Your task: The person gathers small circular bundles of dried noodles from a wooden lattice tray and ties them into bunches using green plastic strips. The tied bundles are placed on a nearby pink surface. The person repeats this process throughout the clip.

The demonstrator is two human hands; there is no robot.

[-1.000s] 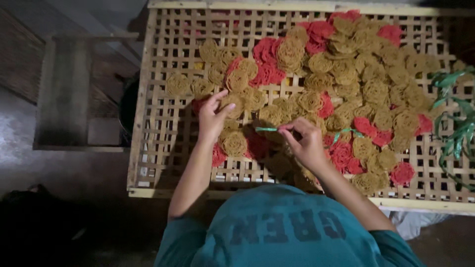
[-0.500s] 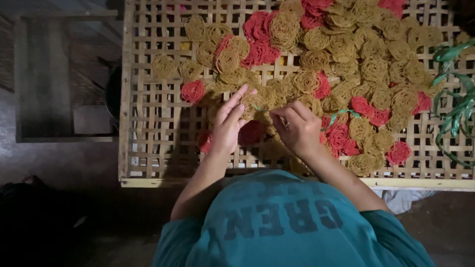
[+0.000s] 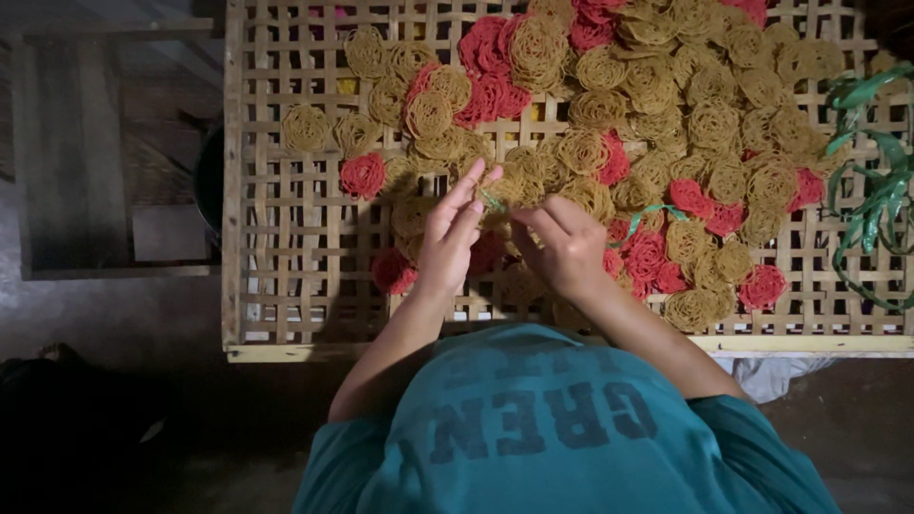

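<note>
Round lacy discs, most of them yellow-brown (image 3: 657,86) and some red (image 3: 486,76), lie spread over a woven bamboo tray (image 3: 286,238). My left hand (image 3: 447,238) and my right hand (image 3: 564,249) meet over the tray's near middle, around a small bundle of yellow discs (image 3: 509,186). The left hand's fingers are straight and pressed against the bundle. The right hand pinches a thin green strip (image 3: 493,202) that shows between the two hands. The thumbs are hidden.
More green strips (image 3: 876,190) hang at the tray's right edge, and one loose strip (image 3: 647,214) lies among the discs. A dark wooden frame (image 3: 76,152) stands to the left. White cloth (image 3: 781,371) shows under the tray's near right corner.
The hands have drawn together over the bundle; a second ago they were apart, the right one holding the green strip out. The view has shifted so the tray sits further right.
</note>
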